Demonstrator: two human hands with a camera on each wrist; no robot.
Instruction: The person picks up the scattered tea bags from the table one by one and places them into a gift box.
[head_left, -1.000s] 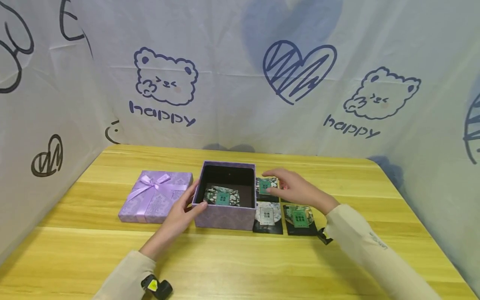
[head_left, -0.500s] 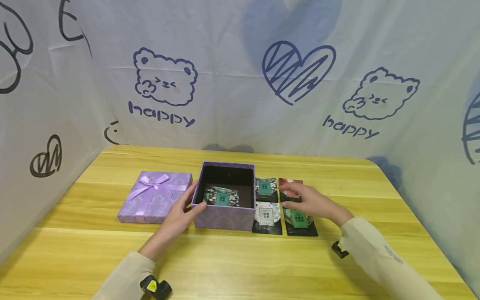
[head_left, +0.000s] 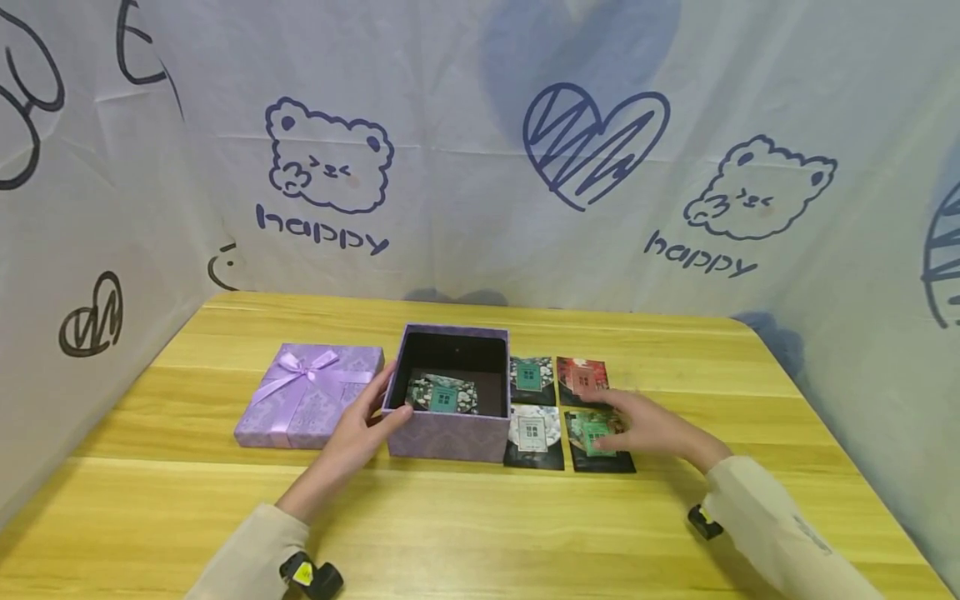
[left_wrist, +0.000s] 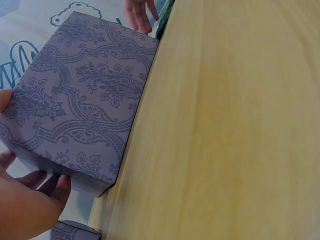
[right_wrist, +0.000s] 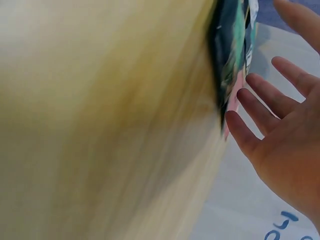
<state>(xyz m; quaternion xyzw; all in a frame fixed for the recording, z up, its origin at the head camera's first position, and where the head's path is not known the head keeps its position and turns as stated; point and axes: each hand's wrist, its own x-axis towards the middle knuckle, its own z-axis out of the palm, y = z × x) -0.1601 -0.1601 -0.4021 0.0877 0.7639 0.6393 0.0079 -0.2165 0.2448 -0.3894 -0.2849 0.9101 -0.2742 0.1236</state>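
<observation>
My left hand (head_left: pixel 358 435) holds the near left corner of an uncovered purple patterned box (head_left: pixel 450 438), thumb at the front rim and fingers along the side wall. Inside the box lies a dark floral sachet with a green label (head_left: pixel 442 394). Over the right-hand pair of sachets hovers my right hand (head_left: pixel 651 427), fingers spread and holding nothing. Beneath it are a green-labelled sachet (head_left: pixel 581 433) and a red one (head_left: pixel 573 373); contact cannot be judged. Between these and the box lie a white sachet (head_left: pixel 533 435) and another green-labelled floral sachet (head_left: pixel 529 377).
Left of the box lies its purple lid (head_left: pixel 311 396), tied with a ribbon bow. Everything stands on a yellow wood-grain table (head_left: pixel 465 525). A white cloth (head_left: pixel 465 150) with drawn bears and hearts hangs behind and at the sides.
My right hand has moved rightward and toward me, from the far floral sachet by the box to above the right-hand sachets. My left hand keeps its place on the box.
</observation>
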